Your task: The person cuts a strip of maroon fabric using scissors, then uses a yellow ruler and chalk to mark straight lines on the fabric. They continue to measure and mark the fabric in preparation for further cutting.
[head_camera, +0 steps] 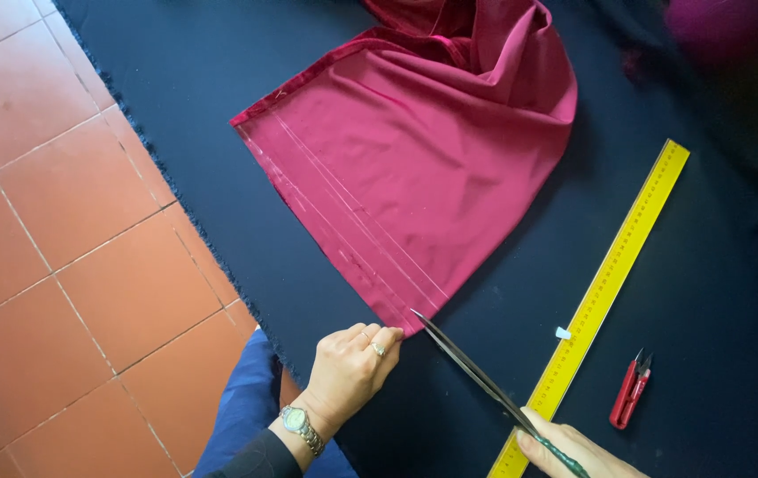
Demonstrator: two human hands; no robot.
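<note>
The right hand [573, 447], at the bottom edge of view, is closing around the handles of long tailor's shears [476, 376]; the blades are lying nearly together, tips touching the near corner of the crimson fabric [414, 168]. The left hand [352, 363], wearing a ring and wristwatch, is pressing its fingertips flat beside that corner, holding nothing. The step in hand appears to be starting a cut along the chalked lines running up the fabric's left edge; the next move likely calls for opening the blades and aligning them with one line. A yellow ruler [604, 288] is lying just right of the shears, red thread snips [631, 389] beyond it, all on a dark navy cloth [219, 71].
</note>
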